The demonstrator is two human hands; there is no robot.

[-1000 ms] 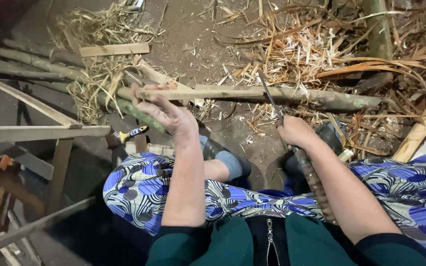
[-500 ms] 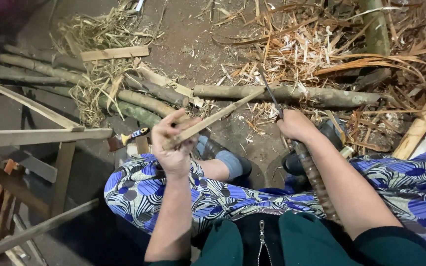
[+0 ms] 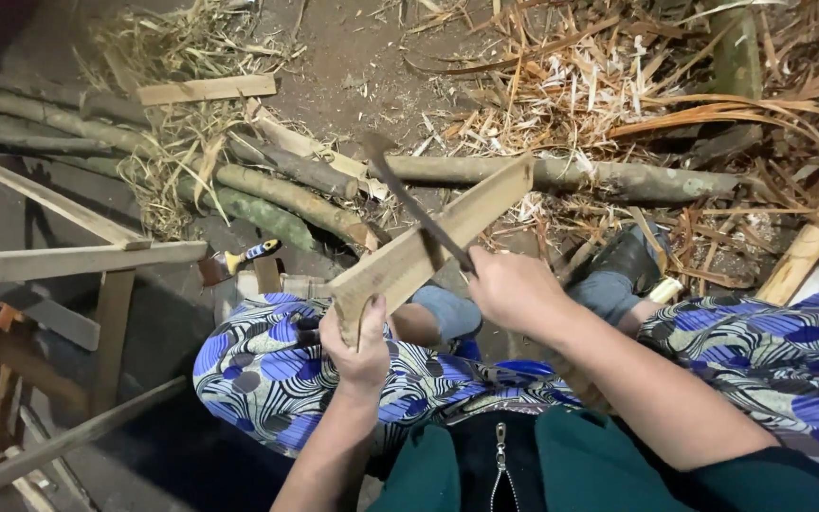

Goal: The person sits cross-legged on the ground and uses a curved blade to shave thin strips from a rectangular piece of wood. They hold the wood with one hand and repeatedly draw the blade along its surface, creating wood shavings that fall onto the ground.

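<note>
- The left hand (image 3: 362,346) is closed around the near end of a flat split bamboo slat (image 3: 428,248), which slants up and away over the lap in the blue patterned cloth (image 3: 267,374).
- The right hand (image 3: 514,289) is wrapped tight on the handle of a dark knife (image 3: 416,209), its blade laid across the slat's upper face.
- The step in hand looks like shaving or splitting the slat; the next stroke calls for a firm left grip and the blade driven away from the body.
- On the dirt floor (image 3: 353,66) beyond lie round bamboo poles (image 3: 561,175) and dry shavings (image 3: 618,85); a wooden frame (image 3: 78,256) stands at the left edge.
- A shoe (image 3: 627,256) lies under the stroke's line.
</note>
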